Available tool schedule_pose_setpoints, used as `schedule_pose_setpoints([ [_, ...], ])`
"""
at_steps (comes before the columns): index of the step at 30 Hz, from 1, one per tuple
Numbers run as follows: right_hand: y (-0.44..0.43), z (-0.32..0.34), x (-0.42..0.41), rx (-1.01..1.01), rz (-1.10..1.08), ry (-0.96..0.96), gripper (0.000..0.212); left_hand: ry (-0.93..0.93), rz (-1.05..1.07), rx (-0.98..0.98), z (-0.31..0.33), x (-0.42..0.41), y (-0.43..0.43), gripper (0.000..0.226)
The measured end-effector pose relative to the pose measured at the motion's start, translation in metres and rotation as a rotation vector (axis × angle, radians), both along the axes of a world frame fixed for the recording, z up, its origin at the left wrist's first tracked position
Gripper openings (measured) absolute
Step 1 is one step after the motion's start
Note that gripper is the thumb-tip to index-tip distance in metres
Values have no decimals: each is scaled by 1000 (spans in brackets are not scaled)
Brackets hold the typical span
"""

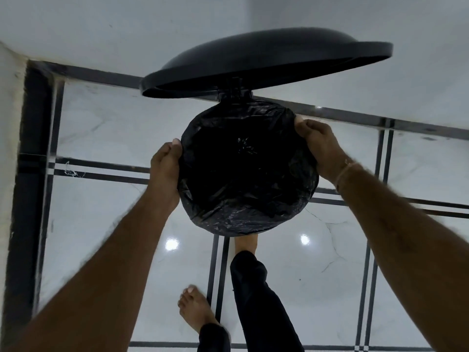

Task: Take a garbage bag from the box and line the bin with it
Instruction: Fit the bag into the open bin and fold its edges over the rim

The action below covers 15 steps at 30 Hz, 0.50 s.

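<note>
A round bin stands on the floor below me, its mouth covered by a black garbage bag (236,214) that is folded over the rim all the way round and sinks into the dark inside. The bin's black lid (256,59) is raised behind it on its hinge. My left hand (165,168) pinches the bag at the rim's left side. My right hand (319,148) pinches the bag at the rim's upper right. The bin's own wall is hidden under the bag. No box is in view.
The floor is glossy white tile (106,219) with dark stripes. A white wall (127,29) runs behind the bin and a wall corner sits at the far left. One bare foot (195,311) stands near me; the other foot (246,245) is at the bin's base.
</note>
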State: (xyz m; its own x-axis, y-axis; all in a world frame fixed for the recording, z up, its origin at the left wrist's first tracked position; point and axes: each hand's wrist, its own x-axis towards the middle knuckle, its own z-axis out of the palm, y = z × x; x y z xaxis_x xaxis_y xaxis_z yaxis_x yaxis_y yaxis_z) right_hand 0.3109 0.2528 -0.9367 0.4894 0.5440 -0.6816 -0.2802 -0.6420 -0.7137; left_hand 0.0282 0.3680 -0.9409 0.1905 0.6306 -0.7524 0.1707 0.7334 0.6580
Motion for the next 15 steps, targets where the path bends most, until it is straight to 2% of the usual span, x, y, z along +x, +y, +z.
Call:
schedule_pose_setpoints([
  [2,4,5,0,-62,-47,221,44,-9,62,-155,-4,4,5,36],
  [4,5,11,3,-78,-87,292,46,-14,115,-239,-5,5,5,41],
  [5,2,14,2,-77,-98,278,46,-37,131,-245,-6,4,3,44],
  [7,-11,21,-6,-74,-131,118,44,-80,208,-253,0,2,-12,45],
  [9,-28,19,-14,-61,-144,-63,45,-25,277,-198,6,-4,-33,31],
  [10,-35,17,-17,-53,-141,-85,47,0,298,-140,8,-7,-44,22],
  [12,-40,13,-22,-50,-162,-18,49,21,326,-65,5,-11,-59,12],
  [15,-29,8,-21,-123,-256,231,42,9,412,-76,1,-14,-57,12],
])
